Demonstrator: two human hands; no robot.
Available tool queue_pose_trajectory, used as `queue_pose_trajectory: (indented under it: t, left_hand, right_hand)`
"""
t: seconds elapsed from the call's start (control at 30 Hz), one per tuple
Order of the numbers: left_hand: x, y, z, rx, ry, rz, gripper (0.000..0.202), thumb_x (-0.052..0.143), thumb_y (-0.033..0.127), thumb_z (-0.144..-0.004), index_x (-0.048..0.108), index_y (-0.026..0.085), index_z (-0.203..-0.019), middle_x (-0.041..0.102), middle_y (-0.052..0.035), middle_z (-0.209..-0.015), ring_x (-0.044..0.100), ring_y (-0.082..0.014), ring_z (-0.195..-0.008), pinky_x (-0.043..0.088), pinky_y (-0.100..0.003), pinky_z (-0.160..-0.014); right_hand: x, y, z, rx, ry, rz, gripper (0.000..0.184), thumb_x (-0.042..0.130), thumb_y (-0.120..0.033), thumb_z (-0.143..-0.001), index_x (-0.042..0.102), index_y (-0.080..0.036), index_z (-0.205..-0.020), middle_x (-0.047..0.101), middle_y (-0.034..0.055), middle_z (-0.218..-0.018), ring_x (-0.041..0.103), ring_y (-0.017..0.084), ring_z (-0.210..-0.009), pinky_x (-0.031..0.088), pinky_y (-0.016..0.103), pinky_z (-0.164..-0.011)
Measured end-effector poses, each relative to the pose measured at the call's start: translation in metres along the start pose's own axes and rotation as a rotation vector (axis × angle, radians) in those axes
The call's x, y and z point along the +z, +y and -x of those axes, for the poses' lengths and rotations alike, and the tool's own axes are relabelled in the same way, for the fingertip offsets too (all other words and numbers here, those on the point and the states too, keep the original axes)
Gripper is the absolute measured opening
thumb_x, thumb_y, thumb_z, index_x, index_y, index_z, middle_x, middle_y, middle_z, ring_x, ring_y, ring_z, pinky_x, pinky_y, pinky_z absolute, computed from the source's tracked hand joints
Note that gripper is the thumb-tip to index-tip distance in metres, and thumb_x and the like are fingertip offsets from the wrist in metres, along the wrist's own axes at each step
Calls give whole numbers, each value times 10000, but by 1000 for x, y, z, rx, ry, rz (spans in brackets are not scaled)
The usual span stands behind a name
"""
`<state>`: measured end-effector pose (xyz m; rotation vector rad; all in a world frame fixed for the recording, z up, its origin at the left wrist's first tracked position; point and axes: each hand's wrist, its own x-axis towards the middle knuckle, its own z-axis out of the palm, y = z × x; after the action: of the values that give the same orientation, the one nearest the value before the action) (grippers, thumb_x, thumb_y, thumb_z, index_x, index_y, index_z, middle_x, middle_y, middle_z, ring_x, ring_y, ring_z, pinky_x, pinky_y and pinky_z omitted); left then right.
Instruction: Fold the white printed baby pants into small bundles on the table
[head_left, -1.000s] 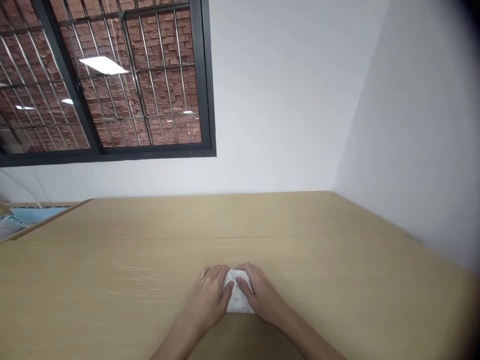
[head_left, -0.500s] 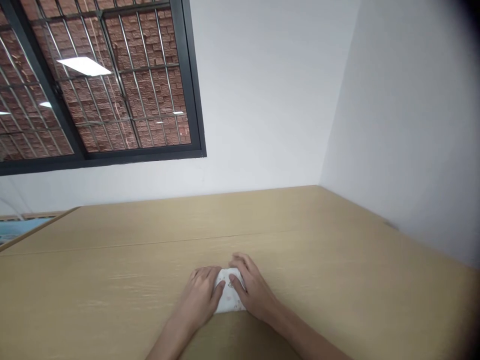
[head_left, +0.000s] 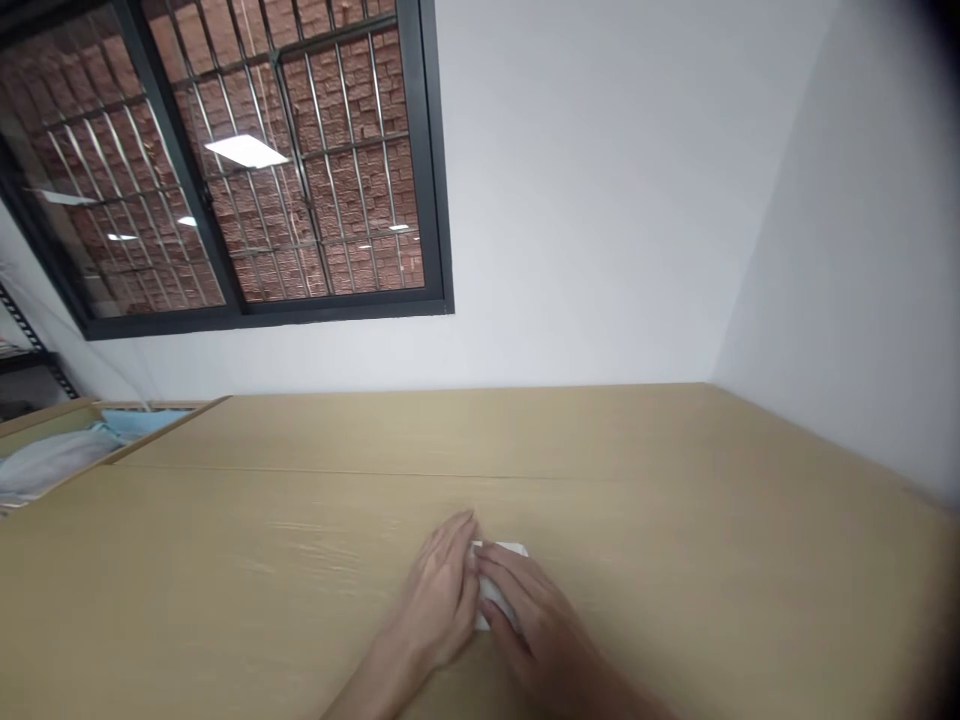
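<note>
A small folded white cloth (head_left: 495,592) lies on the wooden tabletop, mostly covered by my hands. My left hand (head_left: 442,590) grips its left edge, the fingers straight and held together and the thumb along the side. Across the cloth from the right reaches my right hand (head_left: 529,610), its bent fingers pressing on the top and its thumb at the near side. The fingertips of both hands meet near the upper left corner. Only the far edge and a strip of the middle show between the fingers.
The wooden tabletop (head_left: 315,580) runs back to a white wall (head_left: 585,200), with a seam across it. A barred window (head_left: 337,170) is set in the wall. At the left, an open wooden bin (head_left: 112,457) holds blue and whitish soft items.
My right hand has moved over the cloth and covers more of it. My left hand has straightened along its left edge. The camera has turned left, bringing more of the bin into view.
</note>
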<state>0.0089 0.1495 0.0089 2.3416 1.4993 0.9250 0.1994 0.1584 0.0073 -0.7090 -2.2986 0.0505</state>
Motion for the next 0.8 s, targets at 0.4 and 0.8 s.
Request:
queue_pose_trajectory:
  t: [0.4,0.8]
  left_hand:
    - [11,38,7,-198,-258,26,824,178,633,-1001,119,43,-1574,20,-142,-1645,58,-304,-1536,151,-563,-1253]
    - [20,-7,5,-253,-131,-265,870,217,613,-1008,150,-77,-1534,7,-269,-1607,-30,-356,-1511,159,-621,-1222]
  right_hand:
    - [49,19,23,-15,-120,313,939,425,-76,-819,-71,-203,-1606,301,116,-1606,398,313,-1433,434,536,-1133]
    - [39,36,29,264,-230,226,739,464,-452,-985,245,-73,-1580,244,192,-1617,260,345,-1493,348,559,-1175]
